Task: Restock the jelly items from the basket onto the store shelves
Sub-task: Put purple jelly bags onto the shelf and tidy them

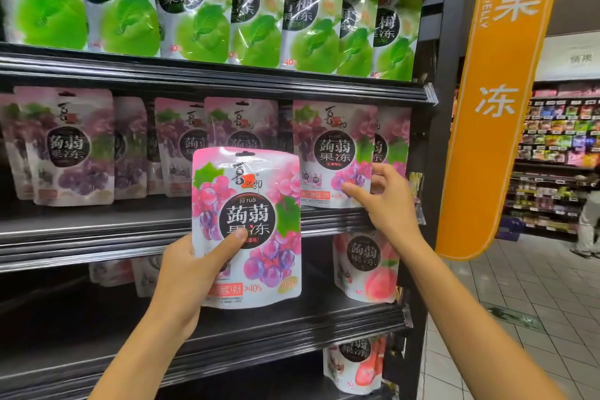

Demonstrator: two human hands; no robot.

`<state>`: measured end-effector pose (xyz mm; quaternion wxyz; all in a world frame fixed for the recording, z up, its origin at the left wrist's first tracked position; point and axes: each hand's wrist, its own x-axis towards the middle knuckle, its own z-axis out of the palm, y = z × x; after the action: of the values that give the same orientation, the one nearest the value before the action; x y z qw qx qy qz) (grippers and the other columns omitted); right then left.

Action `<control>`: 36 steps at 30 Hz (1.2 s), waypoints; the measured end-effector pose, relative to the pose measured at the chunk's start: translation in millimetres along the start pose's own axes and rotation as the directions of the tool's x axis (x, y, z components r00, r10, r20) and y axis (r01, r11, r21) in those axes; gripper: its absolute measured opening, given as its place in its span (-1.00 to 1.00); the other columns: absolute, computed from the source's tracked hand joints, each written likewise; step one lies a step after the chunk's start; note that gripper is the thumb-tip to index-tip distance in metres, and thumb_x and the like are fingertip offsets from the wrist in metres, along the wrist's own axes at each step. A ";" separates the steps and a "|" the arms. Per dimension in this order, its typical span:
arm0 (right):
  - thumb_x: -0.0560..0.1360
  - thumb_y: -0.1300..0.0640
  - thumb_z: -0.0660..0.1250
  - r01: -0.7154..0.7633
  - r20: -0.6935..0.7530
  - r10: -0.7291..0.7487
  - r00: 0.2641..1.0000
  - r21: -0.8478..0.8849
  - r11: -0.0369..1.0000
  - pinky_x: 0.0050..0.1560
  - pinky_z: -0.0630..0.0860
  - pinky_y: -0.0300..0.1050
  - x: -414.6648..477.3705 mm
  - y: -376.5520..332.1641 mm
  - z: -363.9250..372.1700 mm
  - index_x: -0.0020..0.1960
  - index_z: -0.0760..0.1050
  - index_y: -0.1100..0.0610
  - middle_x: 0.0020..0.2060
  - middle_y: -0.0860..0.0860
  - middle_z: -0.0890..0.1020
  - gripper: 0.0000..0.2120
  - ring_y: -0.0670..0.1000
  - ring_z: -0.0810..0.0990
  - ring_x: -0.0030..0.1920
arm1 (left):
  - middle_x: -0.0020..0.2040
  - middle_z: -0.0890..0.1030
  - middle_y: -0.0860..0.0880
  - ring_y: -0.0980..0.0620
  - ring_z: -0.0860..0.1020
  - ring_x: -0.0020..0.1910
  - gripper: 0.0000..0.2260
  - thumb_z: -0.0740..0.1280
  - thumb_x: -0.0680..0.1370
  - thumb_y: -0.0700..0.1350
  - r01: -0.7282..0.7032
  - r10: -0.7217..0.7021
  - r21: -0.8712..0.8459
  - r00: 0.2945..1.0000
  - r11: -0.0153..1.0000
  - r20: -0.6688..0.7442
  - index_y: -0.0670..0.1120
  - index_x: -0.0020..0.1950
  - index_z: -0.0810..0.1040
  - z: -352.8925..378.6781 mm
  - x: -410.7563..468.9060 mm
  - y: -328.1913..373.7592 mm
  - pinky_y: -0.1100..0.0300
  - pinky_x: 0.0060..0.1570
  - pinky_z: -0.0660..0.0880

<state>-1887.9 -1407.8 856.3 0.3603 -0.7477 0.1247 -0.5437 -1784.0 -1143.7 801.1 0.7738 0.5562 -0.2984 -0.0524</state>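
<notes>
Grape pouch [246, 227] sits pinched in our left hand [185, 273], in front of the middle shelf [97, 230]; our right hand [380, 195] grips the front pouch [334, 153] at the shelf's right end. We should steady that row, then slot ours upright, label outward

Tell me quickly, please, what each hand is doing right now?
Left hand: closed on a grape jelly pouch, held up.
Right hand: pinching the shelved grape pouch by its lower right corner.

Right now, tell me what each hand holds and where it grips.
Left hand: glossy pink grape jelly pouch, by its lower-left edge. Right hand: shelved grape pouch, pinched at its lower-right corner.
</notes>
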 end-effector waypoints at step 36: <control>0.47 0.27 0.46 -0.186 0.231 0.108 0.967 0.348 0.919 -0.30 0.63 -0.12 0.3 -69.8 47.8 -0.10 0.63 0.16 -0.29 0.05 0.72 -0.95 -0.02 0.71 -0.28 | 0.35 0.32 -0.07 -0.11 0.38 0.31 -0.65 0.35 0.53 -0.10 -0.418 0.451 0.704 0.879 0.575 0.153 0.05 0.32 0.46 65.3 30.8 36.2 -0.01 0.35 0.33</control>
<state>-1858.9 -1339.2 896.4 0.5444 -0.7081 0.0390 -0.4479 -1801.9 -1196.9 859.1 0.4885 0.7238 -0.4048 0.2713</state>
